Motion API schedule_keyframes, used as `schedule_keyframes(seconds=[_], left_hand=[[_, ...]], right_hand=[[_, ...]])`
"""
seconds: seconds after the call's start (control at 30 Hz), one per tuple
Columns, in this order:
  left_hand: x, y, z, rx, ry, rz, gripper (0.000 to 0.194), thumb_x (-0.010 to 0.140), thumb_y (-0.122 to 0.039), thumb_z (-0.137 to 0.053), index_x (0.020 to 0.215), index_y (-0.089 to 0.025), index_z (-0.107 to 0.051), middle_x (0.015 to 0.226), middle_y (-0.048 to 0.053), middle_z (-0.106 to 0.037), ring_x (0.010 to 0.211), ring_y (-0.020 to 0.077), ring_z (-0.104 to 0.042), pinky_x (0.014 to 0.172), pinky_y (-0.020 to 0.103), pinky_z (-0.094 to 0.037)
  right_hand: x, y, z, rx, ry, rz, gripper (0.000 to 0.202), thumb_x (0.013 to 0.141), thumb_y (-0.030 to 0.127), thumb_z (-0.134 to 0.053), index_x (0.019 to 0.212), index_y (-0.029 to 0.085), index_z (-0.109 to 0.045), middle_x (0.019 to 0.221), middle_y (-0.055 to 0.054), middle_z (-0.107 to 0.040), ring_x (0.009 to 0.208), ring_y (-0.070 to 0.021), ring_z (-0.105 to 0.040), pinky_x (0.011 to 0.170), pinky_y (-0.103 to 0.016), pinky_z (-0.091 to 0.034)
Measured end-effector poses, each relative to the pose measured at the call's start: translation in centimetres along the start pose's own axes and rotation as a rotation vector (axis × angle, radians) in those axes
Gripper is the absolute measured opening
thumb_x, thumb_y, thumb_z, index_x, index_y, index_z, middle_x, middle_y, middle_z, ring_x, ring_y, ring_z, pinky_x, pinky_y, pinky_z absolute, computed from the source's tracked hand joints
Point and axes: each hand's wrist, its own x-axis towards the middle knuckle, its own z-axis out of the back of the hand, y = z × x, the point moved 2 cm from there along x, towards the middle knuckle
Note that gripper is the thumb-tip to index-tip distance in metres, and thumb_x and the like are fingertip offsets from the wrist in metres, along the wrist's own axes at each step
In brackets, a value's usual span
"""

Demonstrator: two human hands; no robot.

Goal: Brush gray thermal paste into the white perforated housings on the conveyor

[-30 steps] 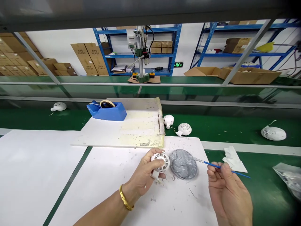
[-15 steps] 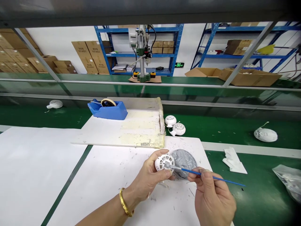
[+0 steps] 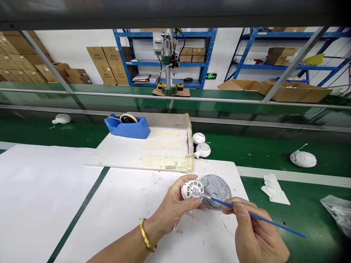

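Observation:
Between the thumb and fingers of my left hand (image 3: 175, 206) is a round white slotted part (image 3: 189, 189). My right hand (image 3: 253, 226) pinches a thin blue brush (image 3: 267, 219), whose grey-coated tip touches the face of the white part. Just behind the part lies a round dish of grey paste (image 3: 216, 190), partly hidden by my left hand. Two similar white parts (image 3: 199, 138) (image 3: 203, 150) sit beyond the dish, beside a tape-edged board (image 3: 164, 146).
A blue tape dispenser (image 3: 128, 127) stands on the board. Single white parts lie at far left (image 3: 61, 118) and right (image 3: 303, 159). At right are a crumpled white tissue (image 3: 275, 190) and a clear plastic bag (image 3: 338, 212). A metal rail (image 3: 175, 98) crosses behind.
My right hand has moved slightly right and the brush's rear end has swung down and right. Both lone parts and one of the paired parts have shifted left along the green surface.

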Motion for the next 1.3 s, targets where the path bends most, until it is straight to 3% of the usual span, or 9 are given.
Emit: schedule_keyframes(seconds=[0.27, 0.43, 0.57, 0.73, 0.9, 1.0, 1.1, 1.23, 1.3], left_hand=[[-0.2, 0.1, 0.4, 0.011, 0.012, -0.007, 0.059, 0.074, -0.02, -0.074, 0.125, -0.02, -0.043, 0.103, 0.007, -0.057, 0.088, 0.0173, -0.056, 0.084, 0.039, -0.048], [-0.4, -0.3, 0.5, -0.01, -0.023, 0.009, 0.062, 0.075, -0.021, -0.072, 0.128, -0.021, -0.04, 0.102, 0.006, -0.055, 0.088, 0.0163, -0.054, 0.085, 0.04, -0.049], [-0.2, -0.6, 0.7, -0.04, -0.076, 0.021, 0.056, 0.08, -0.023, -0.067, 0.129, -0.026, -0.039, 0.109, 0.005, -0.051, 0.09, 0.0168, -0.054, 0.079, 0.038, -0.053], [0.3, -0.8, 1.4, 0.015, -0.123, 0.026, 0.038, 0.084, -0.027, -0.062, 0.118, -0.023, -0.048, 0.106, 0.005, -0.051, 0.085, 0.0156, -0.055, 0.07, 0.033, -0.055], [0.7, -1.3, 3.1, 0.048, -0.206, 0.037, 0.035, 0.082, -0.029, -0.065, 0.112, -0.022, -0.05, 0.097, 0.003, -0.053, 0.077, 0.0125, -0.054, 0.064, 0.028, -0.054], [0.7, -2.4, 4.8, 0.091, -0.265, 0.032, 0.034, 0.079, -0.029, -0.069, 0.106, -0.021, -0.051, 0.096, 0.003, -0.055, 0.077, 0.0128, -0.056, 0.06, 0.025, -0.054], [0.3, -4.9, 7.6, 0.159, -0.401, -0.078, 0.038, 0.075, -0.027, -0.072, 0.106, -0.023, -0.051, 0.102, 0.005, -0.058, 0.078, 0.0153, -0.059, 0.054, 0.023, -0.053], [-1.2, -10.8, 13.8, 0.271, -0.76, -0.388, 0.039, 0.076, -0.024, -0.069, 0.111, -0.024, -0.052, 0.107, 0.006, -0.06, 0.081, 0.0188, -0.062, 0.051, 0.023, -0.052], [-2.3, -14.0, 17.5, 0.397, -0.968, -0.488, 0.04, 0.08, -0.026, -0.064, 0.117, -0.023, -0.051, 0.103, 0.005, -0.061, 0.085, 0.0191, -0.062, 0.059, 0.026, -0.055]], right_hand=[[0.4, 1.8, -0.2, 0.059, -0.088, -0.213, 0.016, 0.078, 0.031, -0.067, 0.072, 0.016, -0.064, 0.071, -0.005, -0.065, 0.063, -0.0197, -0.062, 0.057, -0.035, -0.053], [0.2, -0.7, -0.9, 0.394, -0.169, -0.637, 0.028, 0.07, 0.04, -0.074, 0.076, 0.015, -0.063, 0.074, -0.004, -0.064, 0.06, -0.0153, -0.061, 0.054, -0.029, -0.054], [0.0, -2.5, -1.5, 0.616, -0.214, -0.951, 0.026, 0.07, 0.036, -0.076, 0.076, 0.014, -0.063, 0.073, -0.001, -0.061, 0.06, -0.0079, -0.057, 0.055, -0.017, -0.052], [0.6, -3.4, -1.1, 0.747, -0.304, -1.117, 0.021, 0.068, 0.026, -0.077, 0.077, 0.016, -0.062, 0.075, 0.0, -0.057, 0.062, -0.0056, -0.055, 0.056, -0.01, -0.051], [1.8, -4.3, 0.5, 0.721, -0.432, -1.219, 0.02, 0.065, 0.023, -0.076, 0.073, 0.015, -0.06, 0.074, -0.001, -0.056, 0.06, -0.006, -0.055, 0.057, -0.009, -0.051], [2.3, -4.7, 1.5, 0.711, -0.497, -1.218, 0.018, 0.064, 0.021, -0.074, 0.075, 0.015, -0.062, 0.073, -0.002, -0.056, 0.059, -0.0067, -0.055, 0.056, -0.009, -0.051], [2.7, -5.0, 2.3, 0.692, -0.516, -1.162, 0.019, 0.062, 0.02, -0.074, 0.076, 0.015, -0.062, 0.074, -0.002, -0.057, 0.06, -0.0076, -0.055, 0.055, -0.01, -0.052], [2.8, -5.7, 3.2, 0.667, -0.489, -1.085, 0.019, 0.061, 0.02, -0.075, 0.073, 0.014, -0.062, 0.074, -0.003, -0.057, 0.06, -0.0083, -0.055, 0.055, -0.013, -0.052], [2.8, -6.3, 3.7, 0.648, -0.472, -1.056, 0.02, 0.06, 0.021, -0.076, 0.072, 0.014, -0.061, 0.075, -0.004, -0.058, 0.062, -0.0092, -0.056, 0.055, -0.014, -0.053]])
